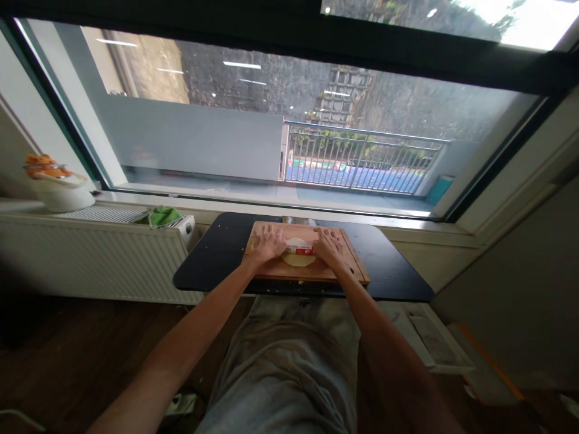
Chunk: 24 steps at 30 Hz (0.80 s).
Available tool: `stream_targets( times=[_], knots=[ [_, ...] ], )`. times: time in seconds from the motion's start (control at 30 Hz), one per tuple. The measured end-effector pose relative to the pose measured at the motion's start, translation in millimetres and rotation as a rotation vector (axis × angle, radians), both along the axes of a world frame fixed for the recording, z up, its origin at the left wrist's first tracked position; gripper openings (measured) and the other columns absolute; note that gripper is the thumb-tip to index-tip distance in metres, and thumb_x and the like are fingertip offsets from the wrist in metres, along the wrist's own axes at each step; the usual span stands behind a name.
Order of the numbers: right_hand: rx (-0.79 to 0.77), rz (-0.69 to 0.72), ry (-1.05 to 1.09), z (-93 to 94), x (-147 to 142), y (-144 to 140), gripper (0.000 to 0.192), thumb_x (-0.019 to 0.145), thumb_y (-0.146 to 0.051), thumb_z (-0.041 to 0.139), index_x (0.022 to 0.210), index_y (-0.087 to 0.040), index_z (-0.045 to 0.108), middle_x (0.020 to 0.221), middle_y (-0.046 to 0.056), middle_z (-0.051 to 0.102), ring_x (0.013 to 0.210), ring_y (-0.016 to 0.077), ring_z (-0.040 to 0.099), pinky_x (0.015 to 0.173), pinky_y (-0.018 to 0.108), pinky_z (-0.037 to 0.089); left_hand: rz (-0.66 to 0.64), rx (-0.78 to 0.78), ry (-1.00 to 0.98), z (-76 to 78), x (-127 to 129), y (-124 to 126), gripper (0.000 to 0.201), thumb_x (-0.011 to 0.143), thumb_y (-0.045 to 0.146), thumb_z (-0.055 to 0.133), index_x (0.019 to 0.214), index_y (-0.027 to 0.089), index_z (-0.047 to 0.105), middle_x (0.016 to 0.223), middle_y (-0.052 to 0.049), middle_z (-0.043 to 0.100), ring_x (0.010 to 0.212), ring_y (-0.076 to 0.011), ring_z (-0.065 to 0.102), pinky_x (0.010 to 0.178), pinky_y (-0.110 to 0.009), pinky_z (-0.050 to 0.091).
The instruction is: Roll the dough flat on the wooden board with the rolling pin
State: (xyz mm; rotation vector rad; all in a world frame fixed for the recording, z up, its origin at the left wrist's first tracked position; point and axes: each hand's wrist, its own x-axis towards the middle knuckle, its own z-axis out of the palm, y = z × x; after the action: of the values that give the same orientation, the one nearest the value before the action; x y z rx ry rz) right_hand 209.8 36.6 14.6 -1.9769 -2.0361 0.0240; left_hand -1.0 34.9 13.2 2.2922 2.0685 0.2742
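A round, flat sheet of pale dough (298, 260) lies on a wooden cutting board (289, 274). Across the dough runs a short rolling pin (300, 249) with a red and white printed band in its middle. My left hand (269, 242) is on the pin's left end, fingers bent over it. At the right end my right hand (329, 246) grips it the same way. Both ends of the pin are hidden under my hands. The board rests on a black tabletop (208, 259).
Just behind the board, a flat object (298, 220) lies at the table's back edge. Left of the table is a white radiator (99, 259) with a green cloth (164, 216) and a white container (63, 191) on top. A large window (203, 144) rises behind the table.
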Motion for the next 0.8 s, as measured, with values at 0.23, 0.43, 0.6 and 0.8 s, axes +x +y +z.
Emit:
stream_targets(
  times=[0.23, 0.43, 0.6, 0.8],
  knots=[
    [0.018, -0.004, -0.013, -2.5, -0.4, 0.8, 0.059, 0.1, -0.02, 0.044, 0.158, -0.021, 0.053, 0.153, 0.016, 0.061, 0.142, 0.031, 0.052, 0.121, 0.042, 0.036, 0.001, 0.021, -0.009, 7.3, 1.8, -5.7, 0.051, 0.109, 0.036, 0.038, 0.152, 0.019, 0.061, 0.166, -0.022, 0.052, 0.158, -0.0434, 0.04, 0.13, -0.066, 0.024],
    [0.019, 0.005, -0.05, 1.8, -1.5, 15.2, 0.057, 0.099, -0.02, 0.045, 0.154, -0.022, 0.057, 0.147, 0.015, 0.064, 0.139, 0.0311, 0.053, 0.117, 0.042, 0.039, 0.0, 0.102, -0.008, 14.6, 2.8, 9.9, 0.046, 0.105, 0.031, 0.04, 0.139, 0.018, 0.069, 0.155, -0.022, 0.06, 0.146, -0.0396, 0.051, 0.123, -0.06, 0.037],
    [0.016, 0.038, -0.055, 6.6, -1.2, 23.4, 0.057, 0.099, -0.021, 0.043, 0.154, -0.02, 0.058, 0.145, 0.018, 0.065, 0.137, 0.0341, 0.054, 0.115, 0.047, 0.041, 0.022, 0.079, 0.006, 16.7, 2.8, 17.5, 0.045, 0.106, 0.031, 0.039, 0.136, 0.02, 0.07, 0.151, -0.02, 0.061, 0.143, -0.0375, 0.053, 0.121, -0.055, 0.04],
    [0.024, 0.101, -0.115, -1.4, 3.3, 10.2, 0.065, 0.101, -0.02, 0.041, 0.166, -0.024, 0.049, 0.159, 0.015, 0.06, 0.146, 0.0331, 0.051, 0.122, 0.048, 0.037, -0.058, 0.029, 0.04, 11.0, 1.7, 1.2, 0.048, 0.109, 0.034, 0.039, 0.148, 0.02, 0.062, 0.163, -0.021, 0.053, 0.157, -0.0416, 0.04, 0.128, -0.063, 0.029]
  ],
)
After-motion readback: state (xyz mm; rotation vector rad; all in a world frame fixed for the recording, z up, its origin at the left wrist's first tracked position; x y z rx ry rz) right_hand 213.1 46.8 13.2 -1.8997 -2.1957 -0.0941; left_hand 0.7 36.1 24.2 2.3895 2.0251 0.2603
